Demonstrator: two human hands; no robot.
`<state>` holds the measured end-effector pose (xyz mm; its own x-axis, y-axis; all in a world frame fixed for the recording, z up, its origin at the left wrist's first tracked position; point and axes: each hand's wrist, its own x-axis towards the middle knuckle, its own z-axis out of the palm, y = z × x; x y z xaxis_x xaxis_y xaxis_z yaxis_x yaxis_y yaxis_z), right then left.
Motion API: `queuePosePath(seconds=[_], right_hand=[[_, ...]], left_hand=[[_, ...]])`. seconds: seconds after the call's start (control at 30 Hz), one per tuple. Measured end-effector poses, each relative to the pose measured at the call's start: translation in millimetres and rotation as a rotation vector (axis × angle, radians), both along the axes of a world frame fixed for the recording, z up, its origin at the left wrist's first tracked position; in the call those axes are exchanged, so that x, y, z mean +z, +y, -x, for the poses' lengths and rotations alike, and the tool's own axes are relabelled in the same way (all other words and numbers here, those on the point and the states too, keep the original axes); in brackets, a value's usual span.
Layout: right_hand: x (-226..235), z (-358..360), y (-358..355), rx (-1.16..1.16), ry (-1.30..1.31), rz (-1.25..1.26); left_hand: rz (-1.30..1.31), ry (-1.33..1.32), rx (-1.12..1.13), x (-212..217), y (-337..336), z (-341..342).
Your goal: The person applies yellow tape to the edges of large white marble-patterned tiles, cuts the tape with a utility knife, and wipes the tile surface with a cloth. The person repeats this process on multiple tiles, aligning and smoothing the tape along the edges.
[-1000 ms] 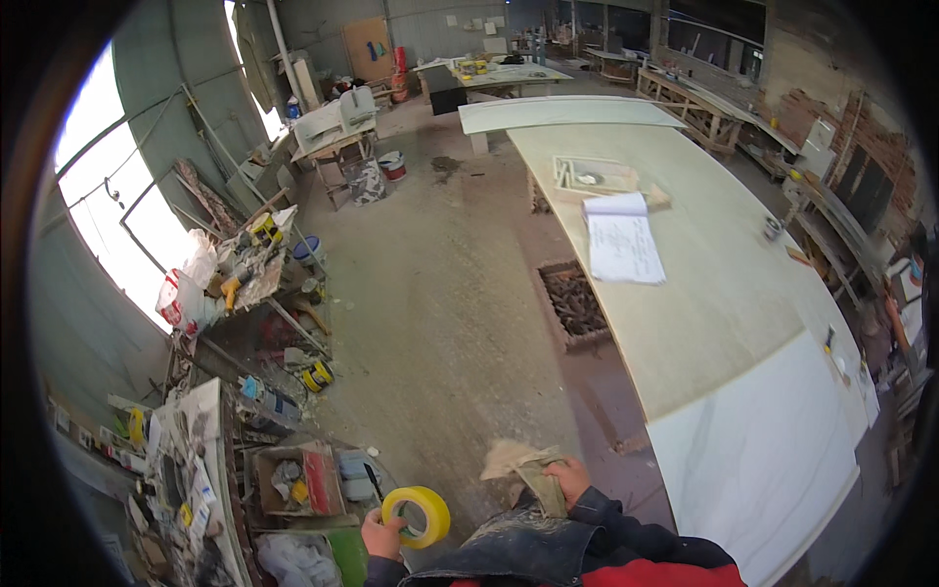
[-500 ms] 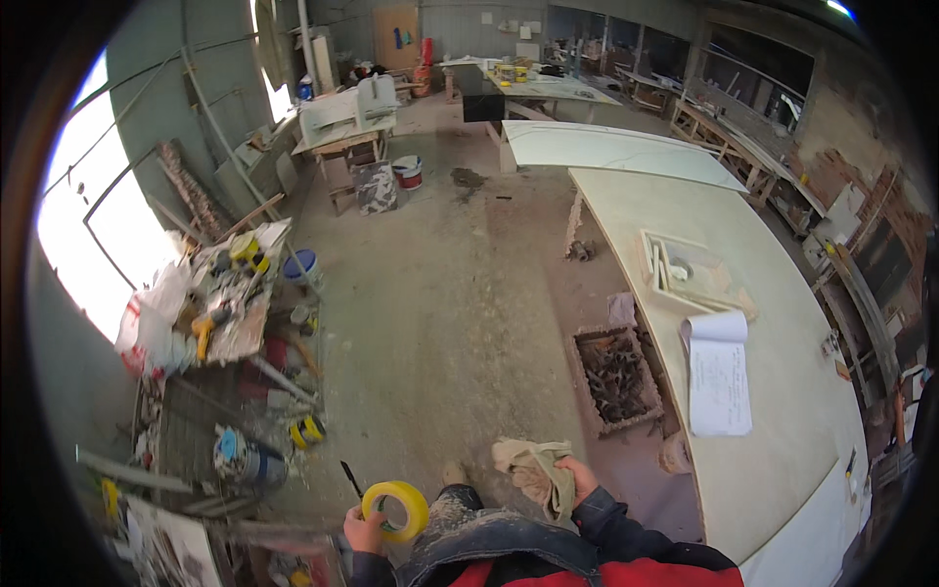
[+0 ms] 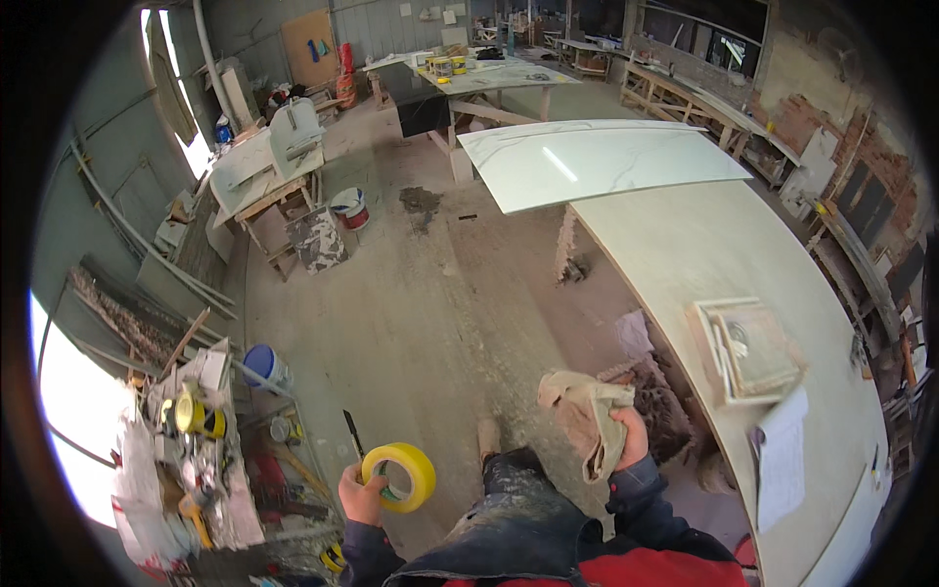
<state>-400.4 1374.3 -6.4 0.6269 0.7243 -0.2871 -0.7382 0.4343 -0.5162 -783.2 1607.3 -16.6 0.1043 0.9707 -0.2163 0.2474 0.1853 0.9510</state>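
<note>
Fingers grip: left hand (image 3: pixel 359 493), stiff-looking yellow tape roll (image 3: pixel 421 474) by rim, seven o'clock; right hand (image 3: pixel 632 438), soft-looking beige cloth (image 3: pixel 582 415), five.

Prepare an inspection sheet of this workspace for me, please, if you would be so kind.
Surface: long pale table at right; white veined slab at its far end; pale frames and notepad on top.
Things in hand: yellow tape roll, slim black tool, beige cloth.
Clutter: crowded bench at left with a yellow-and-black container; blue-topped bucket nearby.
Hands: left hand grips the tape roll and tool; right hand grips the cloth.
Cables: none clearly made out.
Surroundings: workshop; red-and-white bucket on the floor, patchy brick wall.
</note>
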Motion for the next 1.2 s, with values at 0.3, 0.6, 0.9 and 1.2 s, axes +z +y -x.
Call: queuePosePath(seconds=[0.3, 0.6, 0.9, 1.2], right_hand=[[95, -184, 294, -0.260, -0.462, 0.105], [-38, -420, 513, -0.450, -1.270, 1.085], [-69, -436, 656, -0.272, -1.161, 1.835], [-74, -437, 719, -0.617, -0.816, 1.952]], left_hand=[[0.062, -0.003, 0.136, -6, 235, -73], [0.147, -0.084, 0.039, -69, 528, -182], [-0.044, 0.100, -0.333, 5, 841, -378], [0.011, -0.030, -0.691, 20, 1017, -612]])
